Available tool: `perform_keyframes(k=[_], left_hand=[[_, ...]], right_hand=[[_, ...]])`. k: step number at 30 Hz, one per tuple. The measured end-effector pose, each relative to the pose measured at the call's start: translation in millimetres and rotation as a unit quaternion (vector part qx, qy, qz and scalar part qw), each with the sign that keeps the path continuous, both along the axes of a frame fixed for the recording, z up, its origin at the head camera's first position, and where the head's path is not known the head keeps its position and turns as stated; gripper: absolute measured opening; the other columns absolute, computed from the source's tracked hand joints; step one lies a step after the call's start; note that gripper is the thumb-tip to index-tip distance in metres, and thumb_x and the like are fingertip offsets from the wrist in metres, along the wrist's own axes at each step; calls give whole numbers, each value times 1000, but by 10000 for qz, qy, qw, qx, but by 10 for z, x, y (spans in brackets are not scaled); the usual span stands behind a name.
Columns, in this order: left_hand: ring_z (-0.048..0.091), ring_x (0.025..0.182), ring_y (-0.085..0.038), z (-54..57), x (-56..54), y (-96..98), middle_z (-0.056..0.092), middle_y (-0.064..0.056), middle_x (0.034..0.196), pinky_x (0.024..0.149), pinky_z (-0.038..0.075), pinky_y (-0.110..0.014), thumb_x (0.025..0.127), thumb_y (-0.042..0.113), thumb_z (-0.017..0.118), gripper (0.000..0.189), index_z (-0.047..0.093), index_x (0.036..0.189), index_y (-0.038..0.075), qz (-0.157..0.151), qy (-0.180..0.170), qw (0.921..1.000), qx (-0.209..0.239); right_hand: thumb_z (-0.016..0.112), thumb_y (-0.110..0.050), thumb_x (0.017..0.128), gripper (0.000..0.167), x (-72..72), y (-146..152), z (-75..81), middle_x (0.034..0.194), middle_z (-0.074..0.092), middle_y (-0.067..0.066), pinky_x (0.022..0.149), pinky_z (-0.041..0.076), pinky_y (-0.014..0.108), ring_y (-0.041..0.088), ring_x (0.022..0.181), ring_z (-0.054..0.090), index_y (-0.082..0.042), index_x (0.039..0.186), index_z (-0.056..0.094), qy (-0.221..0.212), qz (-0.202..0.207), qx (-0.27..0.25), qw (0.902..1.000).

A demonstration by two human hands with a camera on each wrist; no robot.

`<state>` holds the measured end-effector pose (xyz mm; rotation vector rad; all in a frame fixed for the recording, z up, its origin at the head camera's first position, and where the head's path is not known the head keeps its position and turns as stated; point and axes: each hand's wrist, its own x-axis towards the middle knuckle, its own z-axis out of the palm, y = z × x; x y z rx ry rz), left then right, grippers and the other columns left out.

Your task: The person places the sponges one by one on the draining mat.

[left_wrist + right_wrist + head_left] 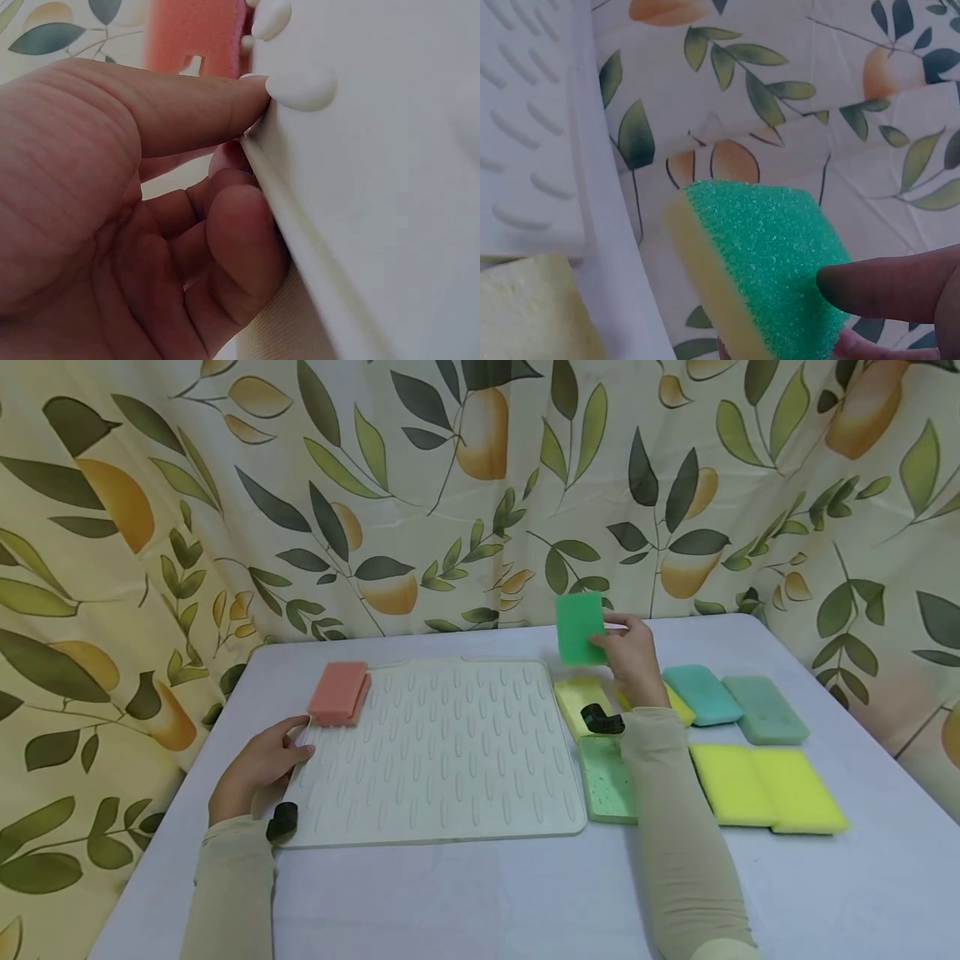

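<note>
Right hand [633, 656]: grip narrow, pinching a green-faced sponge [579, 630] between thumb and fingers; the right wrist view shows the thumb on the green scouring face and a pale yellow foam layer behind it. Sponge is held up at the bench's far edge, past the far right corner of a white ribbed mat [450, 752], green face toward the head camera. Left hand [258, 768]: grip closed on the mat's left edge, thumb on the upper face, fingers curled against the edge and underside. The mat lies on the bench [450, 902], its far edge near the bench's far edge. A coral sponge [335, 693] rests on the mat's far left corner, nearest the bench's far left corner. Along the mat's right edge: pale yellow sponge [579, 697], with a pitted green sponge [606, 781] on its near side, partly covered by the right sleeve [682, 827]. Farther right: a deeper yellow sponge [680, 705] partly behind the right wrist, then a teal sponge [702, 695] and a pale green sponge [765, 710], the last nearest the bench's right edge. Nearer than these, two bright yellow sponges [801, 789] lie side by side.
</note>
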<state>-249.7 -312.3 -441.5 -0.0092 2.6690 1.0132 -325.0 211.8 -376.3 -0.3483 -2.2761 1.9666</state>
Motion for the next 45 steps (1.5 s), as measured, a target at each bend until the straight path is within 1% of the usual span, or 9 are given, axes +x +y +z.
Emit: perform_keyframes(k=[3,6,13,17,22,30,33,38,45], left_hand=[[55,69,-23,-12,4,-11,53,-13,92,67,49,-37,108,20,62,68,31,163,-6,-23,36,10000,-1],[55,69,-23,-19,3,-11,53,-13,91,67,49,-37,108,19,62,68,31,163,-6,-1,32,10000,5],[55,71,-24,-21,-6,-8,53,-13,93,67,49,-37,108,20,63,69,31,164,-5,53,-14,10000,19],[56,72,-24,-22,-5,-5,54,-14,94,67,50,-37,108,20,63,70,31,164,-5,92,-43,9999,14],[55,72,-24,-14,-1,3,53,-14,95,67,50,-37,108,20,63,70,31,164,-5,117,-60,9999,-18],[55,75,-25,15,10,30,53,-15,96,68,49,-37,108,21,63,70,31,165,-4,173,-127,9997,-86],[55,75,-25,18,14,28,53,-15,97,68,50,-37,108,21,63,70,31,165,-3,204,-141,9997,-56],[56,75,-25,21,10,23,53,-15,97,69,50,-37,108,22,63,70,31,165,-3,234,-164,9996,-41],[55,75,-25,10,2,10,51,-14,96,68,50,-37,108,21,64,70,32,165,-3,208,-131,9997,16]], right_hand=[[59,-5,106,57,9,-95,7,124,51,9,105,51,38,25,115,57,1,160,41,64,163,-152,9997],[59,-5,107,57,23,-184,26,123,51,10,92,55,30,23,109,58,2,160,40,127,339,-275,9990],[56,-3,106,58,37,-339,38,123,49,12,64,40,19,20,98,53,3,161,38,172,657,-488,9965],[56,-2,105,59,31,-406,36,125,48,14,65,40,20,21,100,51,2,161,38,90,769,-547,9955],[57,-4,104,61,12,-491,22,130,48,17,80,50,25,28,117,53,1,162,37,-79,916,-515,9944],[58,-4,101,61,-25,-634,-68,124,48,16,88,48,30,26,112,51,2,159,40,-316,1046,-373,9933],[60,-5,101,55,-38,-696,-99,122,48,15,86,47,30,24,105,50,3,153,43,-352,1052,-242,9935],[66,-6,101,44,-60,-789,-139,119,49,12,69,42,24,20,93,47,2,140,48,-443,1059,-126,9933],[69,-6,101,30,-56,-951,-177,123,51,12,70,44,26,22,97,48,2,126,54,-465,1342,-263,9895]])
